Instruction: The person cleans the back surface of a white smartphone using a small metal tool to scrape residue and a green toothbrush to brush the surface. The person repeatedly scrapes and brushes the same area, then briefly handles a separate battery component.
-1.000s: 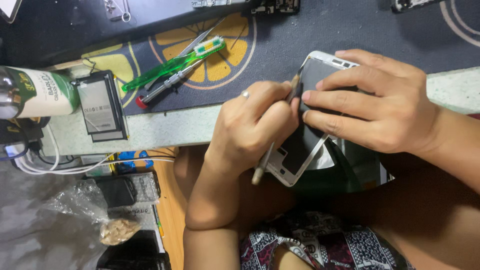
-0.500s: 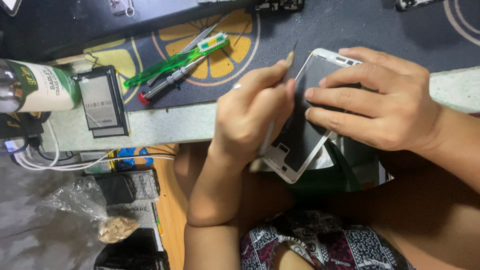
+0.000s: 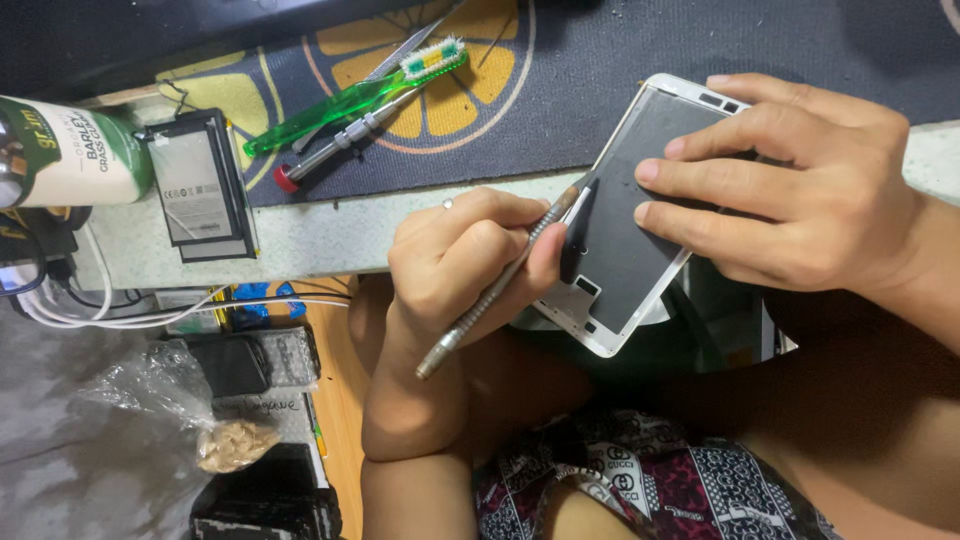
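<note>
This looks like a small phone-repair bench, likely a home or shop workstation. A dark work mat [image 3: 640,90] printed with citrus slices covers the bench at 12 o'clock, with a green toothbrush [image 3: 350,97], a red-capped precision screwdriver [image 3: 340,148] and tweezers [image 3: 405,52] lying on it. A loose phone battery [image 3: 200,185] sits at 10 o'clock, white cables [image 3: 110,310] trail at 9 o'clock, and dark phone parts [image 3: 260,360] are stacked below the bench edge at 8 o'clock.
</note>
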